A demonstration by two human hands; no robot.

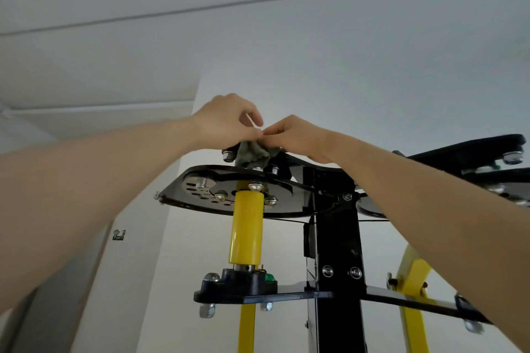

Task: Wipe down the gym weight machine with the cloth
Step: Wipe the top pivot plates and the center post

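I look up at the top of the black and yellow weight machine [335,238]. A grey-green cloth [253,155] hangs bunched over the upper black plate [295,160], above the yellow pivot tube [247,226]. My left hand [226,120] and my right hand [295,135] meet just above the cloth, fingers curled and fingertips together. Both seem to pinch the cloth's top edge. The part of the cloth under my hands is hidden.
A black round plate with holes and bolts [229,192] juts left below the cloth. A second black arm [470,152] reaches to the right. A yellow bar [413,289] slants at lower right. White wall and ceiling lie behind.
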